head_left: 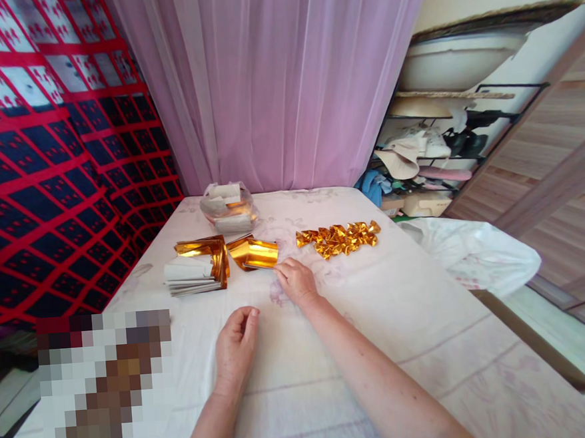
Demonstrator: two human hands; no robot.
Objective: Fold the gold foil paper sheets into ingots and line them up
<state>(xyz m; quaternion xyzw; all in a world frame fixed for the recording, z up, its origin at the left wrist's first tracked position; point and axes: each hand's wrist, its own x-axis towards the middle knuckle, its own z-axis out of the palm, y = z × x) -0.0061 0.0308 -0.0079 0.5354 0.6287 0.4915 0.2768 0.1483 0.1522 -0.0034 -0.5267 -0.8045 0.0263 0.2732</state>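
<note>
My right hand (pixel 297 281) reaches over the table, its fingers pinched at the near right corner of a shiny gold foil sheet (pixel 262 254). Closer to me, my left hand (pixel 236 343) hovers or rests with curled fingers and the thumb laid along them; nothing shows in it. Left of the pinched sheet lies a stack of folded foil sheets (pixel 219 264), gold on one side, with pale paper-like backs (pixel 189 276) fanned toward the left. To the right sit several twisted gold foil pieces (pixel 344 240), grouped in rough rows.
A clear plastic bag (pixel 228 209) with more foil sheets stands at the table's back left. Past the right edge hangs a white plastic bag (pixel 485 252), near a crowded shelf rack (pixel 432 146). A purple curtain (pixel 273 80) closes the back. A blurred patch covers the front left.
</note>
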